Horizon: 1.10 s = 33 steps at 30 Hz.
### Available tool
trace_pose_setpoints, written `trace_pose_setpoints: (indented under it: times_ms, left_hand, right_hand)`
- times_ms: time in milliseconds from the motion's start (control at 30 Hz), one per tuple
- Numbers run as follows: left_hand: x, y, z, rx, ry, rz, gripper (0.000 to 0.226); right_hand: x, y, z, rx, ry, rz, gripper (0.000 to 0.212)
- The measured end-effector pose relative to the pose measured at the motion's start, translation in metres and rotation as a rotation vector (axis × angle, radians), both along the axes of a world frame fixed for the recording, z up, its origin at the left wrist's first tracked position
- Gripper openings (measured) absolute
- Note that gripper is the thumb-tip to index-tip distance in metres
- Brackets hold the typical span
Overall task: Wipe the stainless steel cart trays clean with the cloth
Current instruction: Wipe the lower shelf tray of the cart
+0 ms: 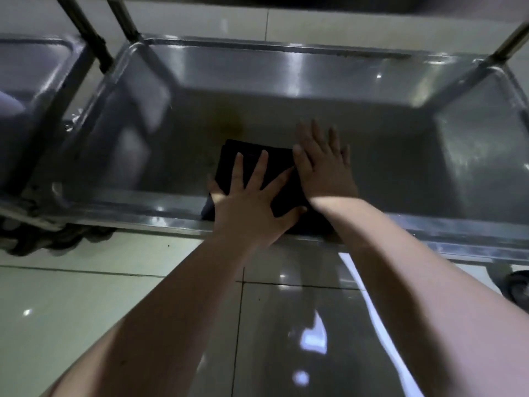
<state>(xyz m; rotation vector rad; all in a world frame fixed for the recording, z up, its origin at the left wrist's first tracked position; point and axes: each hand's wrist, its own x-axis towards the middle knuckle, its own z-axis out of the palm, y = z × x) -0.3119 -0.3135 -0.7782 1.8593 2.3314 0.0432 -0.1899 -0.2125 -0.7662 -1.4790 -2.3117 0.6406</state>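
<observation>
Two hands show in the middle of the frame, the left hand [252, 207] and the right hand [323, 170], each with five fingers spread. There is one dark cloth [252, 159]. Two steel trays are in view: the large tray [286, 67] across the centre and a second tray [34, 61] at the upper left. Three upright posts show: the outer post [86, 32] and inner post [126, 24] at the upper left, and a third post [511, 41] at the upper right. One wheel [518, 287] sits at the lower right edge. One yellowish stain [229, 124] marks the large tray.

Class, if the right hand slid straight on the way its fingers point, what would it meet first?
Probably the tray, at its far wall. Only bare tray floor shows ahead of the right hand, though depth is unclear.
</observation>
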Motion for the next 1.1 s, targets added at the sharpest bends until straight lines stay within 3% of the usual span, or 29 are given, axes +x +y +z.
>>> trace_pose_setpoints:
  times_ms: [67,133,267,333,500,700,1100]
  left_hand:
    - [-0.019,-0.005,0.004,-0.035,0.008,0.032,0.077]
    - [-0.042,-0.012,0.009,-0.055,-0.001,0.065,0.079]
    - [-0.085,-0.033,0.015,-0.083,0.018,0.102,0.081]
    - [-0.096,-0.039,0.016,-0.113,0.029,0.119,0.084]
    - [-0.067,-0.024,0.012,-0.048,0.033,0.125,0.077]
    - [-0.070,-0.009,0.000,-0.048,0.024,0.158,0.076]
    - [-0.122,0.132,0.010,-0.054,-0.021,0.116,0.079]
  right_hand:
    - [-0.004,0.002,-0.002,-0.028,0.097,-0.032,0.050]
    - [0.000,0.003,-0.006,0.002,0.050,-0.002,0.048]
    - [-0.002,-0.005,-0.012,0.080,-0.362,0.113,0.056]
    - [-0.006,-0.010,-0.015,0.096,-0.467,0.120,0.060]
    - [-0.023,0.005,-0.007,0.073,-0.364,0.029,0.053]
    - [-0.027,-0.001,-0.019,0.128,-0.441,0.031,0.053]
    - [-0.030,0.001,-0.016,0.103,-0.485,0.031,0.054]
